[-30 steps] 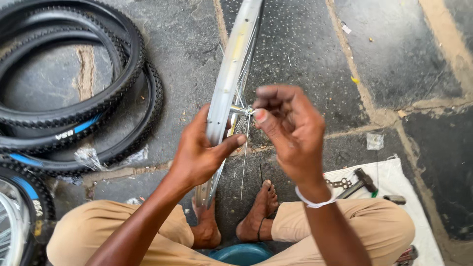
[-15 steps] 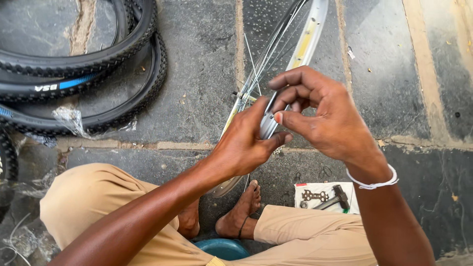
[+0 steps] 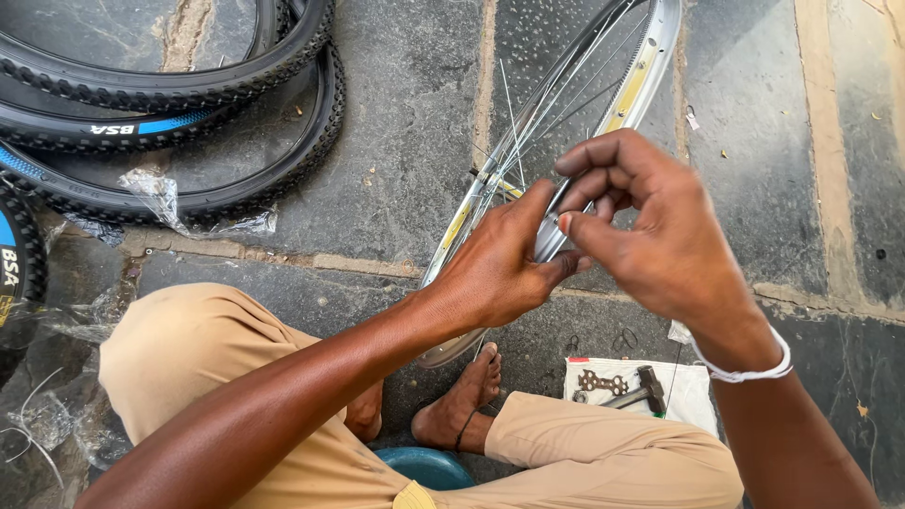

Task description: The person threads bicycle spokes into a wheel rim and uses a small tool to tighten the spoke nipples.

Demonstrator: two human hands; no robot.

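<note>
Left hand [image 3: 504, 269] gripping shiny metal rim [image 3: 633, 90], right hand [image 3: 650, 226] pinching thin spoke (barely visible), ridged black tyres [image 3: 189, 113] nearby

Stone floor [image 3: 405, 123]; tyres [image 3: 170, 94], cloth [image 3: 693, 391], plastic wrap [image 3: 160, 193]

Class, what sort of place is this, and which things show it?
Probably an open-air bicycle repair spot on stone paving: a bare wheel rim with spokes, black tyres stacked on the ground, and a hammer on a cloth.

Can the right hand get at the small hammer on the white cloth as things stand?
Probably yes. The hammer lies uncovered on the white cloth, just under the right wrist, with nothing over it. But the right hand is pinching at the wheel rim and would have to let go first.
</note>
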